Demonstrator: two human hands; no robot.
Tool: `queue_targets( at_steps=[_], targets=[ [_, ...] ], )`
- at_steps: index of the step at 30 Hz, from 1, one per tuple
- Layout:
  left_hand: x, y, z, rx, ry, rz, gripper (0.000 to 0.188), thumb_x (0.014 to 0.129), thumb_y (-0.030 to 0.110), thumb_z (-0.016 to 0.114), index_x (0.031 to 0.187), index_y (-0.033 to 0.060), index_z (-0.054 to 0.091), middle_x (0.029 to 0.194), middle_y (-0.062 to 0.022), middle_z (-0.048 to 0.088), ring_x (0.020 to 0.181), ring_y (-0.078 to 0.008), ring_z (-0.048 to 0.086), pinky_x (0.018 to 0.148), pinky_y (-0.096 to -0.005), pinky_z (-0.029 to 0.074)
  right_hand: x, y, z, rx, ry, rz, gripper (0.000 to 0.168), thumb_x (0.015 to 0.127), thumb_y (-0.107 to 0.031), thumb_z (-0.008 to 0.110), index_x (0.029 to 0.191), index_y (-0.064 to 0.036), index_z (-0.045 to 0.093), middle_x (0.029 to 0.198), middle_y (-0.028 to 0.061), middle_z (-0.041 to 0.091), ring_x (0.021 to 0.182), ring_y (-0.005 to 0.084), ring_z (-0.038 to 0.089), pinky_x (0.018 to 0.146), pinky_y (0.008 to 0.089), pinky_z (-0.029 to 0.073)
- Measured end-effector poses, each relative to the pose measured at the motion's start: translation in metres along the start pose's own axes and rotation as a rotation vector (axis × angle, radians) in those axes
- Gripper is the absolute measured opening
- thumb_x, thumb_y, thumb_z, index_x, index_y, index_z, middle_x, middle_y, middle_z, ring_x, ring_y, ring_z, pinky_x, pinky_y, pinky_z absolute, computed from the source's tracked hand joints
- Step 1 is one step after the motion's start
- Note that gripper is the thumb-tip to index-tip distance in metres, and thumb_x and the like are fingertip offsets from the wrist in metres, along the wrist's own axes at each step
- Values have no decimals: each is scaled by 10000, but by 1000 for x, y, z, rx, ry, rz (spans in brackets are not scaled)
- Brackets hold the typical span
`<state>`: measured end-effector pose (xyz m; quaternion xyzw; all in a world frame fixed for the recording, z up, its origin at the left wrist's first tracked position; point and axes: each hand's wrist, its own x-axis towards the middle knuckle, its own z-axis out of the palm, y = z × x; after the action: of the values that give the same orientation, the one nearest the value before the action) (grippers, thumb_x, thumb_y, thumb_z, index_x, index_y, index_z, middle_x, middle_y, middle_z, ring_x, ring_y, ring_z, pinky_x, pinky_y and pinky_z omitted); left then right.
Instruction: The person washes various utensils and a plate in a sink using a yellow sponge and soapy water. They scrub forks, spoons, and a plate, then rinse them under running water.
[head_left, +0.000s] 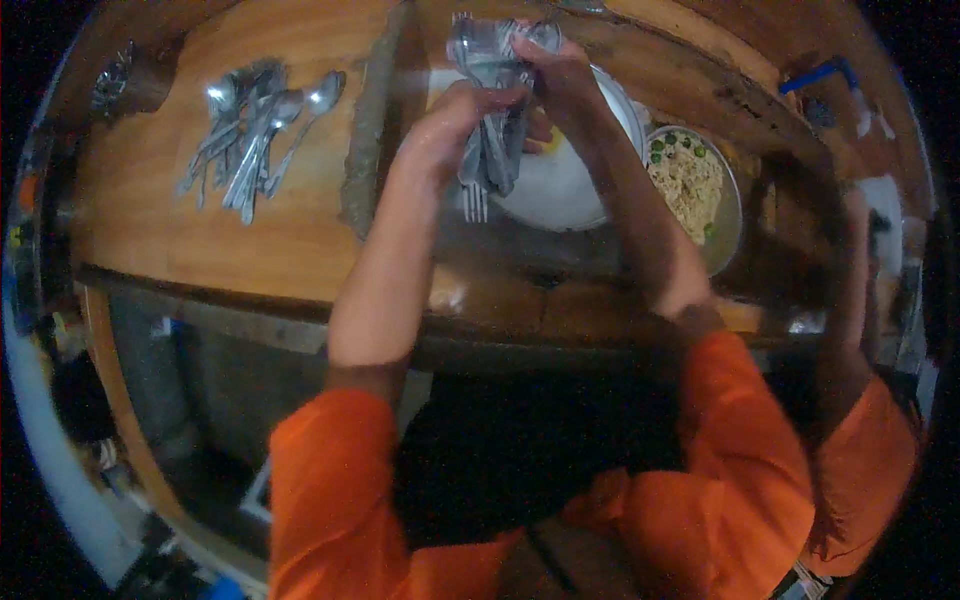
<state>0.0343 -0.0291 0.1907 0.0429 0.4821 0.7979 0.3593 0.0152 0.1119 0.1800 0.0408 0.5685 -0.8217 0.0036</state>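
Observation:
Both of my hands hold one bunch of metal cutlery (491, 142) over the dark part of the counter. My left hand (457, 120) grips the bunch around its middle, and fork tines stick out below. My right hand (551, 64) is at the upper end, its fingers on the cutlery there. Behind and beneath the bunch is a large white plate (555, 187), with something yellow near its upper middle. A pile of spoons and other metal cutlery (259, 135) lies on the wooden counter to the left.
A bowl of pale food with green pieces (686, 180) stands right of the plate. A grey raised strip (371, 127) divides the wooden surface (300, 247). A dark container with shiny items (131, 82) is at the upper left. Another person's arm (851, 277) reaches in at the right.

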Motion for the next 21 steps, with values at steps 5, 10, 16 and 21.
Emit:
queue_targets(
  at_steps=[5, 10, 16, 21],
  targets=[
    [-1, 2, 3, 179, 116, 5, 316, 792, 157, 535, 1014, -59, 471, 790, -190, 605, 644, -265, 618, 590, -339, 530, 14, 3, -9, 167, 53, -240, 142, 813, -131, 543, 881, -12, 578, 809, 76, 598, 725, 173, 572, 639, 290, 456],
    [-2, 1, -1, 137, 159, -78, 311, 822, 152, 476, 1041, -67, 457, 814, -206, 602, 669, -279, 619, 590, -351, 528, 10, 28, -10, -225, 87, -295, 183, 754, -160, 585, 879, -28, 566, 807, 45, 581, 706, 138, 539, 626, 270, 440],
    [11, -9, 0, 72, 232, -71, 308, 830, 164, 487, 1046, -56, 477, 873, -206, 594, 758, -290, 613, 632, -366, 528, 14, 38, -26, 184, 61, -314, 214, 760, -166, 574, 899, -6, 545, 856, 67, 571, 752, 123, 555, 657, 249, 452],
    [14, -16, -4, 106, 258, -31, 288, 826, 192, 513, 998, -39, 501, 790, -173, 602, 660, -257, 614, 563, -343, 521, 0, 41, -28, 457, 57, -127, 252, 719, -120, 636, 914, 4, 535, 894, 96, 571, 775, 162, 563, 668, 269, 463]
  ],
)
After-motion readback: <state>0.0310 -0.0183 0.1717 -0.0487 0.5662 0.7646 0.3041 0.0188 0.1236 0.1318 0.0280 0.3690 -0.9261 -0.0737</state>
